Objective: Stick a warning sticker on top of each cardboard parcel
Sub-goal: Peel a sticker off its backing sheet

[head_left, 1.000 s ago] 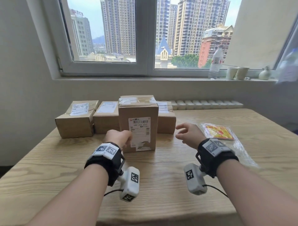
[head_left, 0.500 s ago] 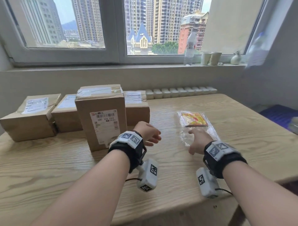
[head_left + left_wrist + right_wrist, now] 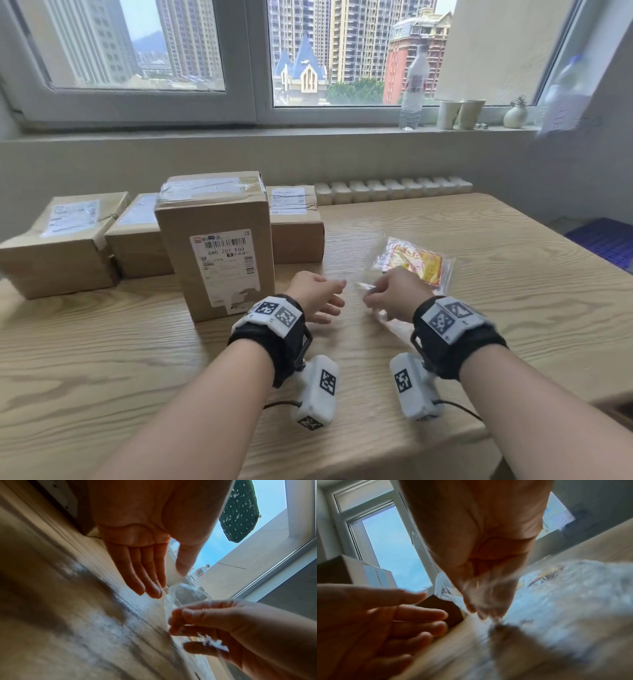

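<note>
A tall cardboard parcel (image 3: 219, 240) stands on the wooden table (image 3: 102, 359). Three lower parcels sit behind it: one far left (image 3: 61, 240), one in the middle (image 3: 140, 236), one to the right (image 3: 294, 222). A clear plastic bag of yellow-red stickers (image 3: 414, 263) lies right of the parcels. My right hand (image 3: 370, 298) pinches the bag's near end, which is raised off the table; the left wrist view shows the same pinch on the plastic (image 3: 187, 593). My left hand (image 3: 337, 298) hovers open just left of it, fingers (image 3: 150, 582) straight and holding nothing.
On the windowsill stand a water bottle (image 3: 412, 85), two cups (image 3: 460, 113) and a small vase (image 3: 515, 114). A white ribbed strip (image 3: 394, 188) runs along the table's far edge. A blue crate (image 3: 606, 240) sits beyond the table's right side.
My right hand went to the sticker bag, took hold of its near end and pulled it toward the middle. My left hand left the tall parcel's front and moved right toward the bag.
</note>
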A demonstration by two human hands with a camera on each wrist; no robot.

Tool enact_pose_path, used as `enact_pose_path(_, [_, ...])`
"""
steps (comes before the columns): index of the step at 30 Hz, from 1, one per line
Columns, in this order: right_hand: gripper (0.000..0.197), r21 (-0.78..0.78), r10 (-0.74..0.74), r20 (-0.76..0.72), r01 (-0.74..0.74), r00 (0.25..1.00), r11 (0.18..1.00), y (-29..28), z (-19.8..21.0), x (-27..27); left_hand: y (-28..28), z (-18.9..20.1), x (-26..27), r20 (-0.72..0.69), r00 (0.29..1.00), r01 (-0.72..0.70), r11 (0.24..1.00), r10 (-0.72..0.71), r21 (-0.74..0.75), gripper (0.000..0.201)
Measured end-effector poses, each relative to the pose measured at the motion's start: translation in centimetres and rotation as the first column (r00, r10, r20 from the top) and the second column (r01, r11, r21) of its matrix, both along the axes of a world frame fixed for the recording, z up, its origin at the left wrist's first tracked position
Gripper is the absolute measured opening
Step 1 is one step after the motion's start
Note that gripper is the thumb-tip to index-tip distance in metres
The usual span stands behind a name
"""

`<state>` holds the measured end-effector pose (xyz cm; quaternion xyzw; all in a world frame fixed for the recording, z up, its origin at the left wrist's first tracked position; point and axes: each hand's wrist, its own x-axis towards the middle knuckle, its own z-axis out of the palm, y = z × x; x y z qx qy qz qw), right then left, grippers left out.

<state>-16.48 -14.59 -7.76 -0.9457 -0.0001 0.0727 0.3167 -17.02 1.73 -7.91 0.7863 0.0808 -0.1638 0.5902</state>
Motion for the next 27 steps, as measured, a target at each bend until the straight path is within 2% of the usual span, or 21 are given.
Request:
enact_pose_path(2, [0.013, 0.170, 0.123, -0.079, -0.109, 0.989, 0.980, 1.3, 0.4, -0.4, 0.3, 0.1, -0.2, -0.047, 0.999, -0.015, 0.999, 0.013, -0.046, 0.045])
enact_pose_path(4, [0.023, 0.268, 0.221, -0.129, -0.180, 0.967, 0.946, 2.2, 1.0, -0.8, 0.9, 0.1, -0.5, -0.076, 0.996, -0.043, 0.998, 0.039, -0.052, 0.046])
enact_pose_path(6, [0.035, 0.342, 0.233, -0.154, -0.169, 0.960, 0.924, 2.4, 1.2, -1.0, 1.5, 0.0, -0.7, -0.048, 0.998, -0.041, 0.999, 0.040, -0.011, 0.036])
enact_pose_path(8, [0.040, 0.368, 0.173, -0.136, -0.113, 0.975, 0.923, 2.2, 1.2, -1.2, 2.0, -0.3, -0.9, -0.042, 0.998, -0.045, 0.998, 0.046, 0.038, 0.042])
enact_pose_path(9, [0.039, 0.305, 0.138, -0.081, -0.107, 0.987, 0.946, 1.9, 1.1, -1.3, 2.3, -0.4, -0.9, -0.046, 0.998, -0.044, 0.997, 0.047, 0.056, 0.048])
enact_pose_path(11, [0.038, 0.034, 0.159, 0.008, -0.160, 0.987, 0.987, 1.3, 0.9, -1.5, 2.5, -0.2, -1.4, -0.041, 0.998, -0.054, 0.997, 0.056, 0.055, 0.053])
enact_pose_path(13, [0.059, -0.212, 0.242, -0.098, -0.258, 0.965, 0.943, 1.4, 0.7, -2.1, 2.6, 0.0, -1.8, -0.029, 0.997, -0.064, 0.998, 0.065, 0.028, 0.052])
enact_pose_path(15, [0.072, -0.344, 0.259, -0.175, -0.306, 0.950, 0.888, 1.9, 0.5, -2.6, 2.8, 0.2, -2.0, -0.013, 0.997, -0.081, 0.997, 0.081, 0.000, 0.048])
enact_pose_path(17, [0.067, -0.400, 0.255, -0.157, -0.298, 0.954, 0.867, 2.4, 0.2, -2.9, 2.7, 0.3, -2.0, -0.007, 0.995, -0.102, 0.994, 0.102, -0.032, 0.045])
enact_pose_path(19, [0.044, -0.440, 0.259, -0.114, -0.282, 0.959, 0.852, 2.6, 0.1, -2.9, 2.7, 0.3, -2.1, 0.001, 0.994, -0.111, 0.993, 0.111, -0.031, 0.044])
enact_pose_path(22, [0.007, -0.379, 0.213, -0.044, -0.214, 0.976, 0.900, 2.3, 0.4, -2.4, 2.9, 0.1, -1.8, 0.053, 0.992, -0.118, 0.991, 0.115, 0.068, 0.039])
enact_pose_path(25, [0.015, -0.206, 0.090, 0.019, -0.084, 0.996, 0.975, 1.6, 1.0, -1.8, 3.3, -0.2, -1.5, 0.122, 0.986, -0.140, 0.967, 0.116, 0.214, 0.034])
enact_pose_path(27, [0.015, -0.048, -0.027, 0.113, 0.033, 0.993, 0.998, 1.2, 1.7, -1.7, 3.4, -0.3, -1.4, 0.159, 0.982, -0.150, 0.938, 0.104, 0.313, 0.032])
